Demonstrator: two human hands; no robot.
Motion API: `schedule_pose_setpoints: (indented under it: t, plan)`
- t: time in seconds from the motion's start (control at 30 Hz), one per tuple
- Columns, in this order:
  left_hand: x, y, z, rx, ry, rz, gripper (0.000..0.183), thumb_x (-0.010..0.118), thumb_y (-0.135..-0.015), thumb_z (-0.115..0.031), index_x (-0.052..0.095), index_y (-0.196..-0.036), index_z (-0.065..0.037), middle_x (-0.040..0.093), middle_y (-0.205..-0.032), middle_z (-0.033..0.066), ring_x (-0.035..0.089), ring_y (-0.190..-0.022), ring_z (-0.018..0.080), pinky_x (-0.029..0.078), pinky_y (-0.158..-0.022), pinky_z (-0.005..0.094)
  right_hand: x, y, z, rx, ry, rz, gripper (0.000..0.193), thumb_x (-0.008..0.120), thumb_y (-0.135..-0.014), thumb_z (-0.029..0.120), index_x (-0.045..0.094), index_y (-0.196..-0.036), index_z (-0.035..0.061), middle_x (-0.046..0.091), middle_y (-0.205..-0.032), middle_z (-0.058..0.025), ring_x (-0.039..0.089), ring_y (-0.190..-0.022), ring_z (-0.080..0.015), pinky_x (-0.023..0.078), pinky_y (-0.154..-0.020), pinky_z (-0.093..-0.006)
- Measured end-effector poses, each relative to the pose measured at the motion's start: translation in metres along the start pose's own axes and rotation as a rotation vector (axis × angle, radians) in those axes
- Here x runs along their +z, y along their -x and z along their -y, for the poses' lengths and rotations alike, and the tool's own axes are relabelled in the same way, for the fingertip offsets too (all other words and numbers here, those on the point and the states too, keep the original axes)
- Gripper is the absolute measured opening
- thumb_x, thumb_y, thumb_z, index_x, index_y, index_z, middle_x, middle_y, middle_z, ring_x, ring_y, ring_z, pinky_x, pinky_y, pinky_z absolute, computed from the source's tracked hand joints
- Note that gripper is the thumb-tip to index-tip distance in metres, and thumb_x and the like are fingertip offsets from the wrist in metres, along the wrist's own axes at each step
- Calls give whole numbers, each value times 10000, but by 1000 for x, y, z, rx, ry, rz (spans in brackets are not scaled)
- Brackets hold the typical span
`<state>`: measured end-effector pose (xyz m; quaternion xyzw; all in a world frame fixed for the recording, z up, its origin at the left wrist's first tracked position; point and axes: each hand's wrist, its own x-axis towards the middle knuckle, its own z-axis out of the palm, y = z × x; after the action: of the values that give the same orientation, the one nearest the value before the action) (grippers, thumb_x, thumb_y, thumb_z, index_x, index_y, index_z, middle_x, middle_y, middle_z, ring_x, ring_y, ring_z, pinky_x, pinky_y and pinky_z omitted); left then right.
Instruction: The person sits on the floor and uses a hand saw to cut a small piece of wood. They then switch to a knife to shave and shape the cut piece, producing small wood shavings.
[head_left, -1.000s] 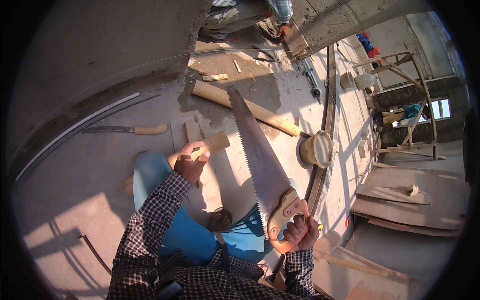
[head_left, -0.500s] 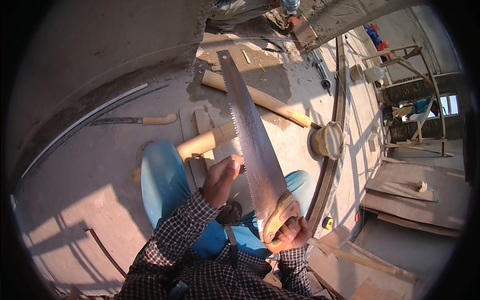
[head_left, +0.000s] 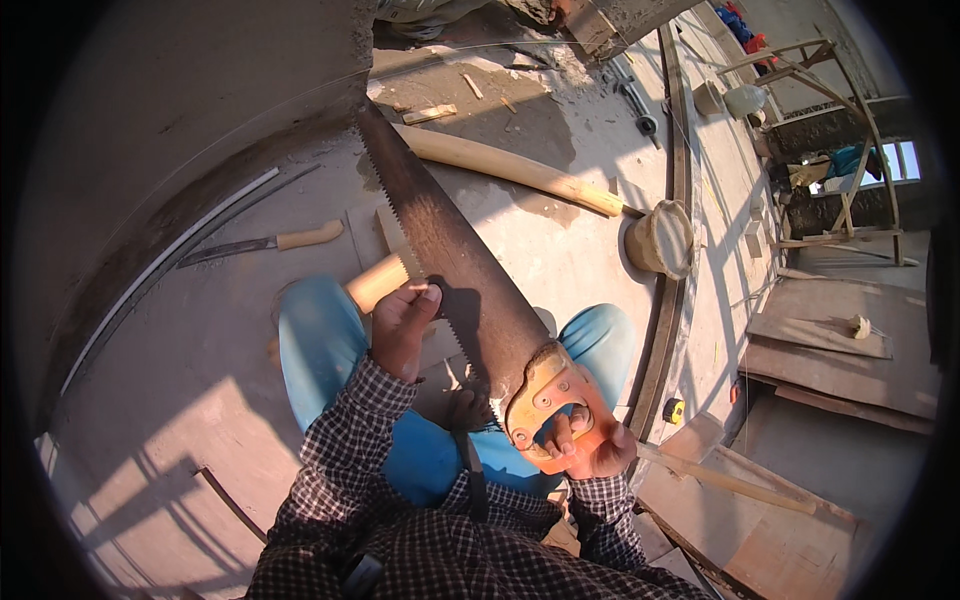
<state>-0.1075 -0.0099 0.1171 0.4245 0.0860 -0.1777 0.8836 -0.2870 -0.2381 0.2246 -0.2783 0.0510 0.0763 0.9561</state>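
Observation:
My right hand (head_left: 600, 448) is wrapped around the orange handle of a handsaw (head_left: 450, 235), its fingers through the grip hole. The broad brown blade slants up to the far left, its teeth facing left. At the toothed edge, about halfway along, my left hand (head_left: 402, 325) is closed with thumb and fingers pinched together. What those fingers hold, if anything, I cannot make out. Behind the left hand lies a short round wooden piece (head_left: 378, 283), partly hidden by the hand and my knee. A longer wooden pole (head_left: 515, 172) lies beyond the blade.
A long knife with a wooden handle (head_left: 310, 236) lies on the floor at left. To the right stand a bucket (head_left: 660, 243), a dark metal rail (head_left: 660, 350) and a yellow tape measure (head_left: 674, 410). Boards (head_left: 825, 350) lie farther right, below a wooden frame (head_left: 850, 150).
The saw's tip has swung left and the blade now leans more, showing a darker face. My left hand has moved slightly left and up along with it; my right hand still grips the handle.

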Motion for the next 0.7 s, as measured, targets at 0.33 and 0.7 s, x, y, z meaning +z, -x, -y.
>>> schedule_pose_setpoints:
  t: [0.33, 0.7]
  plan:
    - [-5, -11, -6, -77, 77, -37, 221, 665, -1032, -283, 646, -1053, -63, 608, -917, -42, 616, -880, 73, 511, -815, 253, 36, -34, 8, 66, 470, -248, 775, 655, -912, 296, 388, -1520, -103, 646, -982, -166, 600, -827, -199, 502, -734, -329]
    - [9, -30, -21, -23, 31, 65, 316, 587, -1074, -301, 650, -1162, -4, 702, -1031, 19, 653, -893, 100, 524, -819, 258, -3, -36, -6, 50, 98, -220, 589, 588, -997, 281, 432, -1453, -56, 461, -681, -40, 510, -585, -165, 478, -587, -342]
